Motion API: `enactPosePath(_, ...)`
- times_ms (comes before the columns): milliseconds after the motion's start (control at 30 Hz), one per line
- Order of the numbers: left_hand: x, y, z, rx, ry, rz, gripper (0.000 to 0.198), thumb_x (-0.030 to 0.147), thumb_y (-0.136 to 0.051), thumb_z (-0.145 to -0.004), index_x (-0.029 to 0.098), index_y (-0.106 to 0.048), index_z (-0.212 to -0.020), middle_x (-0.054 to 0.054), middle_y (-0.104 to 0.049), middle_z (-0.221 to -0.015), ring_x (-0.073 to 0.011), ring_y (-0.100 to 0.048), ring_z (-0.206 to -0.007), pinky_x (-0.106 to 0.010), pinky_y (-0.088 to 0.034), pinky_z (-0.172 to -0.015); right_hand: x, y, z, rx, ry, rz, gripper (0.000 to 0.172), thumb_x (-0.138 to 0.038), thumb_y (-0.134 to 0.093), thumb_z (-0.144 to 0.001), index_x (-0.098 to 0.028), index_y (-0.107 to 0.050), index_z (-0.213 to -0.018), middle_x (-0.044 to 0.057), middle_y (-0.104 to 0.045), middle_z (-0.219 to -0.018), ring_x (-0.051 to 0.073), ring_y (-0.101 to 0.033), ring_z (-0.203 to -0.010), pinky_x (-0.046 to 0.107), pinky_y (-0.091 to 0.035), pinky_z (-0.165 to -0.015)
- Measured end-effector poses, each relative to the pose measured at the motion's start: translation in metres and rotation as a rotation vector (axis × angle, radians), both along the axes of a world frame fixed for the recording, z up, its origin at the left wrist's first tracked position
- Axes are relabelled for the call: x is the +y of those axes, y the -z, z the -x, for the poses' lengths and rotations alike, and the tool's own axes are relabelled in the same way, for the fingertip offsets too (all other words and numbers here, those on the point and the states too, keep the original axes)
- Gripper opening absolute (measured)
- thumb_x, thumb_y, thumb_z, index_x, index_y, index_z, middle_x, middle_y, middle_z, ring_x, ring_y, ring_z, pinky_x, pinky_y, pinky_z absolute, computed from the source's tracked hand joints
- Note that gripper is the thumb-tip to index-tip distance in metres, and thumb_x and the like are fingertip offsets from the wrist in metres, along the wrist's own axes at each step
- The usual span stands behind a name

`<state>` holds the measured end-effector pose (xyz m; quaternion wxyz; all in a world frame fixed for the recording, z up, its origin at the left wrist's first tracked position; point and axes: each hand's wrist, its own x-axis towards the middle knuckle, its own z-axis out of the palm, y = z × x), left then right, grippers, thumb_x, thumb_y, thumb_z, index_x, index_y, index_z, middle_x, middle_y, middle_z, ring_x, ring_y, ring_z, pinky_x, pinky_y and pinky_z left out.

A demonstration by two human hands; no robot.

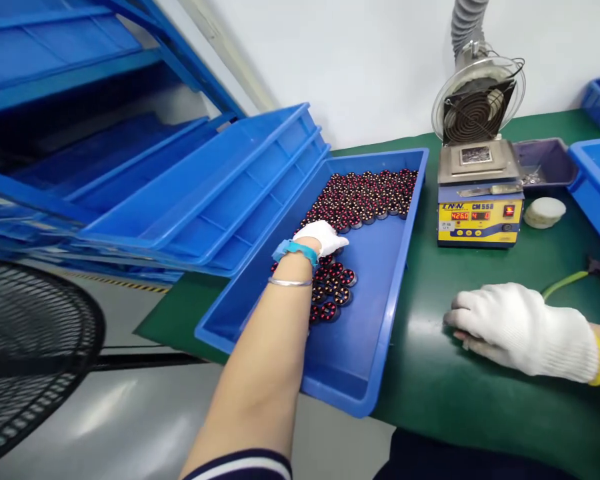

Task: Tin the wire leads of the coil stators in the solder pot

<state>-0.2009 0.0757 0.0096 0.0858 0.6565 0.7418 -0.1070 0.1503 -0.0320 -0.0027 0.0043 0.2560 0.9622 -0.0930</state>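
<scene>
A blue tray [370, 280] sits toward the left end of the green worktop [430, 400], its near end reaching the worktop's near edge. Inside, small dark ring-shaped parts [365, 193] with red and copper-coloured segments crowd the far end and run in a looser band down the left half; bare tray floor shows along the right wall and in the near right corner.

The gloved left hand [320, 238] reaches in among the parts, thumb toward the right wall — its fingertips are hidden, so I cannot tell whether it grips a part. The gloved right hand [523, 327] rests palm down, loosely bent and released, well apart from the tray's right rim, with bare worktop between.

Stacked blue trays [280, 163] rise just beside the tray's left rim, hemming that side. Toward the worktop's far edge stands a yellow-fronted unit [480, 223] — a white round pad [545, 212] just right of it. Green-handled pliers [564, 285] lie right, beyond the right hand.
</scene>
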Motion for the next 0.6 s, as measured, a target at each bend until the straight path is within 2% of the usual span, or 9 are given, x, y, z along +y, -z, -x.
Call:
enactPosePath(100,0.001,0.001,-0.014,-0.016,0.027,-0.012,0.043,0.054,-0.048,-0.073,0.019,-0.072,-0.072,-0.004,-0.074,-0.085,-0.0215,-0.067,-0.098,-0.026,-0.046,-0.085,0.005,-0.002,-0.009,0.007,0.0,0.049,0.02,-0.031,-0.048,-0.089,-0.024,-0.064,-0.099,0.004,-0.06,-0.085,0.014,-0.056,-0.065,0.025,-0.031,-0.055)
enactPosePath(233,0.0,0.002,-0.027,-0.06,0.034,-0.007,0.029,0.048,-0.064,-0.062,0.02,-0.067,-0.058,-0.009,-0.072,-0.071,-0.0296,-0.068,-0.087,-0.033,-0.047,-0.079,0.007,-0.007,-0.013,0.046,0.034,0.042,0.023,-0.034,-0.048,-0.089,-0.024,-0.063,-0.104,0.005,-0.061,-0.09,0.014,-0.057,-0.067,0.025,-0.032,-0.055)
enactPosePath(433,0.002,0.017,-0.033,-0.21,0.002,-0.075,0.027,0.036,-0.079,-0.047,0.02,-0.06,-0.055,-0.008,-0.069,-0.073,-0.0296,-0.064,-0.085,-0.036,-0.045,-0.079,0.009,-0.01,-0.012,0.036,0.034,0.027,0.024,-0.035,-0.049,-0.089,-0.025,-0.063,-0.106,0.005,-0.062,-0.09,0.014,-0.058,-0.066,0.024,-0.031,-0.055)
enactPosePath(533,0.002,0.016,-0.031,-0.38,-0.028,-0.126,0.035,0.045,-0.079,-0.051,0.018,-0.058,-0.057,-0.008,-0.066,-0.067,-0.0266,-0.064,-0.079,-0.037,-0.047,-0.077,0.009,-0.011,-0.012,0.041,0.036,0.033,0.024,-0.035,-0.05,-0.089,-0.025,-0.064,-0.105,0.005,-0.063,-0.092,0.014,-0.059,-0.068,0.025,-0.031,-0.055)
enactPosePath(600,-0.001,0.007,-0.034,-0.519,-0.027,-0.169,0.044,0.058,-0.068,-0.064,0.016,-0.063,-0.075,-0.009,-0.067,-0.075,-0.0231,-0.064,-0.078,-0.037,-0.05,-0.076,0.011,-0.011,-0.012,0.071,0.069,0.049,0.024,-0.035,-0.049,-0.089,-0.025,-0.065,-0.105,0.004,-0.065,-0.095,0.016,-0.061,-0.07,0.026,-0.032,-0.056)
